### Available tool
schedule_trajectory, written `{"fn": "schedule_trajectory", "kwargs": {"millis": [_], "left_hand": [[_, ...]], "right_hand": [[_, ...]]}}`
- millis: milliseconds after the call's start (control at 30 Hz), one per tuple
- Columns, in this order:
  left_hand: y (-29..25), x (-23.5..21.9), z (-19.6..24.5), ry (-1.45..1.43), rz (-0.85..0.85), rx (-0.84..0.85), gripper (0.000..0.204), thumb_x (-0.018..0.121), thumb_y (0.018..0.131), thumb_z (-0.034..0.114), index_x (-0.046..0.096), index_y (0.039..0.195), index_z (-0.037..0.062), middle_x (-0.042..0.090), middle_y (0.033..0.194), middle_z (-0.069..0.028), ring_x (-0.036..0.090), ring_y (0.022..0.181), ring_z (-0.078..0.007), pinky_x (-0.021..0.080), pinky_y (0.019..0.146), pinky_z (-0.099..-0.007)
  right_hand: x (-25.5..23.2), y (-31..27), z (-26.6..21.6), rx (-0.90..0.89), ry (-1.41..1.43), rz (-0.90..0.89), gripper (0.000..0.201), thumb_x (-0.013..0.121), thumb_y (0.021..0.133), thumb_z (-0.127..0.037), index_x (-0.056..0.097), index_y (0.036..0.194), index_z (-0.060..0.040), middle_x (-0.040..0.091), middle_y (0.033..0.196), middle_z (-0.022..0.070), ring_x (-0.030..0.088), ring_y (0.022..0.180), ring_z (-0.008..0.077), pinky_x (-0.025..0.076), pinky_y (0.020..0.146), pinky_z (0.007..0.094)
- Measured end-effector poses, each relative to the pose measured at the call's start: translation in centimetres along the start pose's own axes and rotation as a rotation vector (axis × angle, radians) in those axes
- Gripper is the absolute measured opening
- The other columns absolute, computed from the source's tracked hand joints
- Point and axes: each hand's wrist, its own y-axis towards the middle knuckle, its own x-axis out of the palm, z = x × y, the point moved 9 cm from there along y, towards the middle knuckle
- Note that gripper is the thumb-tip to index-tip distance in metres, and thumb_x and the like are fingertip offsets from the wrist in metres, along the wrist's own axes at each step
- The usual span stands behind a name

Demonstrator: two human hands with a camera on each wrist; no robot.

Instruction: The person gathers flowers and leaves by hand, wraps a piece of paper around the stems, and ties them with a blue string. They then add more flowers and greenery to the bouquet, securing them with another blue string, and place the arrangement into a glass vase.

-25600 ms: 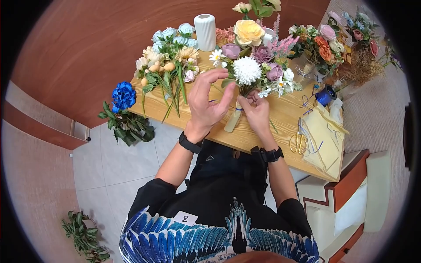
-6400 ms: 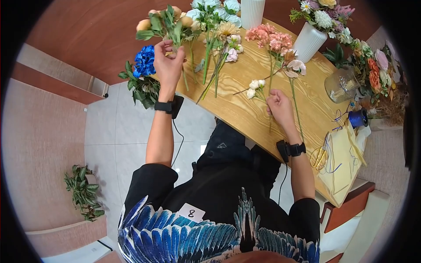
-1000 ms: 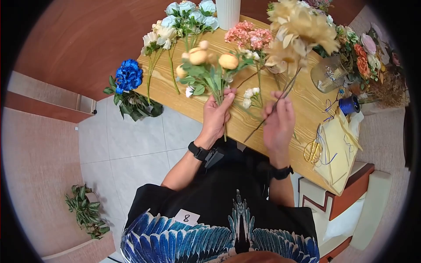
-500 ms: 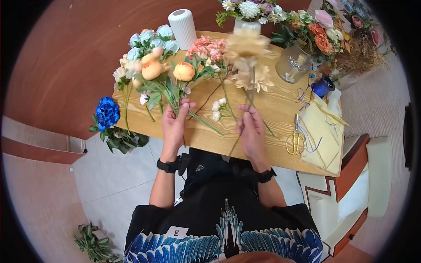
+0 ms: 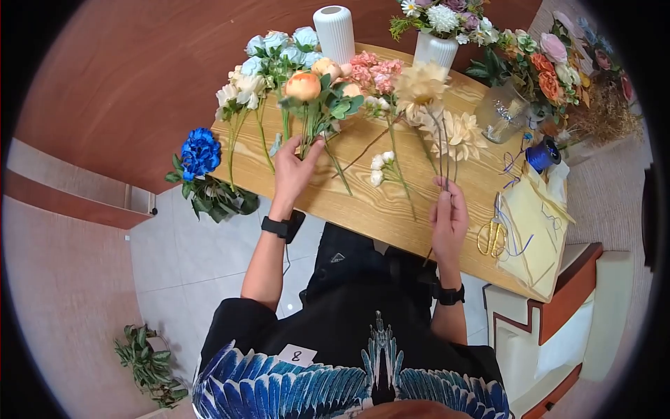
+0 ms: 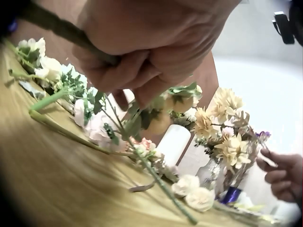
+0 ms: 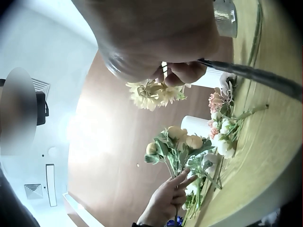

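Compared with half a second ago, I see my left hand [image 5: 293,170] has carried the peach bunch [image 5: 317,87] farther up the counter [image 5: 363,209], while my right hand [image 5: 449,218] has drawn back toward the near edge with the cream flowers [image 5: 440,105]. A tag on my shirt [image 5: 296,355] reads 8. Left fingers wrap the bunch's stems, arm reaching forward; right fingers pinch the cream stems upright.

Peach-bud sprig [image 5: 317,91] upright in left grip; cream dahlias [image 5: 440,105] (two stems) right.
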Motion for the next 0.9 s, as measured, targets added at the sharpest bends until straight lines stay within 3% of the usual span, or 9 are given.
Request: {"fn": "schedule_trajectory", "kwargs": {"millis": [67,133,200,300,400,567,767,833,900], "left_hand": [[-0.6,-0.3,0.3,-0.015,0.006,-0.030,0.021,0.070,0.089,0.018,0.070,0.100,-0.0002,0.065,0.075,-0.0011,0.055,0.070,-0.0057,0.044,0.063,-0.0252],[-1.1,-0.5,0.7,-0.282,-0.019,-0.088,0.022,0.068,0.091,0.016,0.068,0.105,-0.0004,0.064,0.078,0.0024,0.053,0.071,-0.0042,0.043,0.063,-0.0231],[-1.6,-1.4,1.7,-0.241,-0.043,-0.050,0.022,0.064,0.092,0.012,0.066,0.110,-0.0002,0.063,0.084,0.0039,0.054,0.072,-0.0046,0.042,0.064,-0.0208],[-3.3,-0.3,1.3,-0.606,-0.195,-0.205,0.033,0.060,0.094,0.014,0.058,0.124,0.0003,0.057,0.086,0.0047,0.041,0.060,-0.0003,0.031,0.051,-0.0179],[-4.0,0.3,2.5,-0.721,-0.070,-0.306,0.021,0.058,0.096,0.018,0.059,0.109,0.0019,0.050,0.073,0.0055,0.033,0.053,-0.0016,0.024,0.048,-0.0189],[-5.1,1.9,1.9,-0.717,-0.098,-0.237,0.032,0.063,0.094,0.012,0.054,0.124,0.0026,0.061,0.091,0.0016,0.049,0.063,-0.0026,0.035,0.051,-0.0174],[-6.4,3.7,2.7,-0.907,-0.134,-0.316,0.028,0.058,0.097,0.015,0.053,0.123,0.0065,0.066,0.106,-0.0055,0.050,0.068,-0.0047,0.038,0.055,-0.0194],[-6.6,3.8,2.7,-1.012,-0.124,-0.386,0.026,0.057,0.098,0.017,0.054,0.121,0.0071,0.066,0.108,-0.0070,0.049,0.068,-0.0050,0.037,0.056,-0.0201],[-6.4,4.5,3.6,-1.104,-0.246,-0.349,0.025,0.054,0.099,0.019,0.054,0.122,0.0081,0.062,0.126,-0.0140,0.050,0.072,-0.0065,0.040,0.060,-0.0212]], "right_hand": [[-0.6,0.3,0.0,-0.015,0.030,0.035,0.027,0.044,0.103,-0.010,0.053,0.126,0.0010,0.062,0.119,0.0094,0.041,0.058,0.0022,0.035,0.050,0.0169],[-1.2,1.0,-0.8,-0.013,0.046,0.048,0.029,0.044,0.103,-0.010,0.051,0.129,0.0006,0.062,0.118,0.0103,0.041,0.057,0.0018,0.035,0.049,0.0166],[-1.0,1.7,-1.4,-0.010,0.066,0.064,0.031,0.044,0.103,-0.010,0.050,0.132,0.0003,0.063,0.118,0.0111,0.040,0.056,0.0015,0.034,0.049,0.0163],[-1.5,2.0,-2.4,-0.080,0.097,0.169,0.037,0.045,0.103,-0.011,0.043,0.139,-0.0007,0.064,0.116,0.0130,0.039,0.054,0.0009,0.032,0.047,0.0156],[-1.8,2.1,-2.7,-0.091,0.052,0.174,0.043,0.046,0.103,-0.012,0.037,0.143,-0.0009,0.064,0.116,0.0150,0.040,0.054,0.0009,0.032,0.047,0.0156],[-2.5,2.5,-3.2,0.031,0.185,0.114,0.044,0.047,0.100,-0.006,0.038,0.143,-0.0004,0.062,0.119,0.0160,0.042,0.055,0.0014,0.033,0.048,0.0155],[-2.5,2.5,-6.0,-0.125,0.535,0.127,0.044,0.048,0.099,-0.003,0.041,0.142,-0.0021,0.054,0.132,0.0147,0.045,0.064,0.0024,0.035,0.049,0.0162],[-2.1,2.2,-5.6,-0.092,0.492,0.093,0.044,0.047,0.099,-0.004,0.041,0.143,-0.0026,0.053,0.133,0.0142,0.045,0.066,0.0030,0.036,0.050,0.0168],[-1.4,1.9,-5.0,-0.064,0.450,0.060,0.045,0.046,0.100,-0.004,0.040,0.144,-0.0030,0.052,0.134,0.0137,0.046,0.067,0.0036,0.037,0.051,0.0174]]}}
